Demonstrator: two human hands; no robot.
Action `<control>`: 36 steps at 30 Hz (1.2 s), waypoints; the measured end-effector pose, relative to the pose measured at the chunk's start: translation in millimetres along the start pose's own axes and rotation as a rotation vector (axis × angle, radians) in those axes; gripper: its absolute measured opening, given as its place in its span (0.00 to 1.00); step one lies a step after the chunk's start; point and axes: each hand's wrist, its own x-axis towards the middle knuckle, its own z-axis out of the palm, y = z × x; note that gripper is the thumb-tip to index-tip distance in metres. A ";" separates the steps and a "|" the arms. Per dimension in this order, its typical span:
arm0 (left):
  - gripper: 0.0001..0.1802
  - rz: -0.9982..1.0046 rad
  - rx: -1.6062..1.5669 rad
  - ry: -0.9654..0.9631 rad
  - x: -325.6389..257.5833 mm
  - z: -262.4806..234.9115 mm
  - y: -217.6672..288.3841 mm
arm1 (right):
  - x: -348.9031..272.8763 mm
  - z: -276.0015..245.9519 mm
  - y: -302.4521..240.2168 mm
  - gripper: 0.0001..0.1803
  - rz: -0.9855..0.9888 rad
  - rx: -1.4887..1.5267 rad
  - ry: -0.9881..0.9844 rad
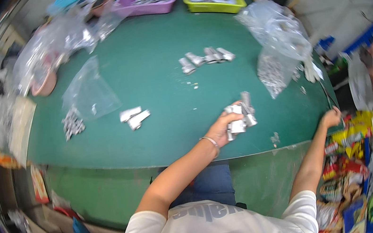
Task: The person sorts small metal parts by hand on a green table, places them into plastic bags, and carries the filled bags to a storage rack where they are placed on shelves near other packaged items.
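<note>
Head view: left hand [221, 129] clenched around a bundle of small silvery packets [240, 117], held just above the near edge of the green table [152, 73]. Right hand [331, 117] at the table's right edge, grip impossible to tell (too small, blurred). Probably light, thin and slippery, likely to fan out; best pinched across the stack's middle. More loose packets [134, 117] left of the bundle.

Even, bright light falls on the green desk [152, 73] with only faint shadows. Plastic bags [274, 28] catch white glare. Fisheye bending curves the desk's edges, a black rim surrounds the view, and everything is slightly soft and blurred.
</note>
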 end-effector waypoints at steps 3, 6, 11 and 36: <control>0.34 0.001 -0.017 -0.031 -2.1 8.5 0.3 | -13.9 -8.3 -31.3 0.08 -0.195 0.365 0.083; 0.33 0.000 -0.003 0.020 -2.0 8.0 -1.7 | -87.3 -34.4 -151.5 0.07 -0.351 0.781 -0.274; 0.33 0.053 -0.069 -0.042 0.0 -5.8 -10.8 | -250.7 -131.1 -366.0 0.29 -1.132 1.017 -1.476; 0.25 0.070 -0.013 -0.140 9.0 -0.5 -4.3 | -243.1 -106.1 -396.3 0.10 0.946 1.596 -1.295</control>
